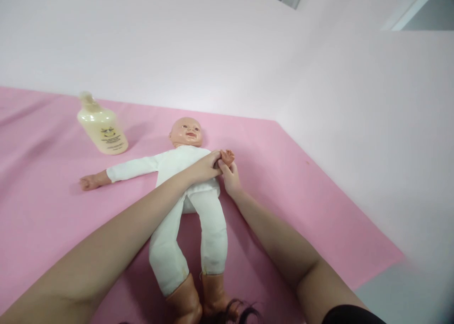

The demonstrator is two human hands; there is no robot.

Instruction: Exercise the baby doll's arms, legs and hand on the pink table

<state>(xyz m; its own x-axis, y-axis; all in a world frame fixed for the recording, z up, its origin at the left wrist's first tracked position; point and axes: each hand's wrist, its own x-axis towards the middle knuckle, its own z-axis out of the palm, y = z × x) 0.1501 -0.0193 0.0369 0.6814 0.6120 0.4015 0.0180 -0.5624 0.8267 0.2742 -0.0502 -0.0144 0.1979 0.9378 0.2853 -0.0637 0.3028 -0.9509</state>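
Note:
A baby doll (184,163) in a white bodysuit lies on its back on a pink mat (301,205), head away from me, feet near the bottom edge. Its one arm stretches out to the left. My left hand (205,168) reaches across the doll's chest and grips the doll's other arm near its small hand (227,156). My right hand (230,177) holds the same doll arm from below, fingers touching my left hand.
A cream-coloured lotion bottle (102,127) with a pump top stands tilted on the mat, left of the doll's head. Pale pink walls rise behind and to the right. The mat ends at the right, with a grey floor (400,291) beyond.

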